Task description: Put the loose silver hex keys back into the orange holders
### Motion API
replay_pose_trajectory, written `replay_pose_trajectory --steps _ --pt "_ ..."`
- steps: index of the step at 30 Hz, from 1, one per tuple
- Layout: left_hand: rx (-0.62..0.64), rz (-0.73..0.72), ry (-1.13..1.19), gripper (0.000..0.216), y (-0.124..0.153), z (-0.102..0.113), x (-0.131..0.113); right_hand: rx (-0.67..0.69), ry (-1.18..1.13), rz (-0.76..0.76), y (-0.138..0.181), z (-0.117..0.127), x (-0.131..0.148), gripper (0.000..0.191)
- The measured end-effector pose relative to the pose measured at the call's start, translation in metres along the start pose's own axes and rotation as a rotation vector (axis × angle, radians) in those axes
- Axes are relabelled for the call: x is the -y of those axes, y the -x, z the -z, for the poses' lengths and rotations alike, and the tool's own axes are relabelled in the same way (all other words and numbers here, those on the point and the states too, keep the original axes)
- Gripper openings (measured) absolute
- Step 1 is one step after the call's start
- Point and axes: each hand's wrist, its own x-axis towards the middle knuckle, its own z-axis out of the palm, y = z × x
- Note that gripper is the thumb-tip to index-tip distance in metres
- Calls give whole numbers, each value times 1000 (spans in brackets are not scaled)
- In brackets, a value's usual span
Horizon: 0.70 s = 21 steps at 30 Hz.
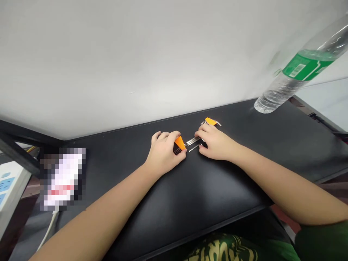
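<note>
My left hand [164, 152] is closed on an orange holder [179, 143] of metal hex keys [192, 141], resting on the black desk [190, 192]. My right hand [215, 142] lies just right of it, with its fingers pinched on the keys' free ends. A loose key [194, 147] sticks out below them. Behind my right hand lies a second orange holder [211, 121] with keys, untouched.
A clear plastic water bottle [296, 74] with a green label stands at the desk's far right corner. A blurred-out phone [63, 179] with a white cable lies at the left. A white wall runs behind the desk. A white power strip [7, 186] sits at the far left.
</note>
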Motion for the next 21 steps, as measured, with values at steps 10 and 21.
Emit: replay_pose_trajectory --steps 10,21 --pt "-53 -43 29 55 3 0 0 -114 -67 14 -4 -8 0 25" --pt "-91 -142 58 60 6 1 -3 7 -512 113 -1 -4 22 9"
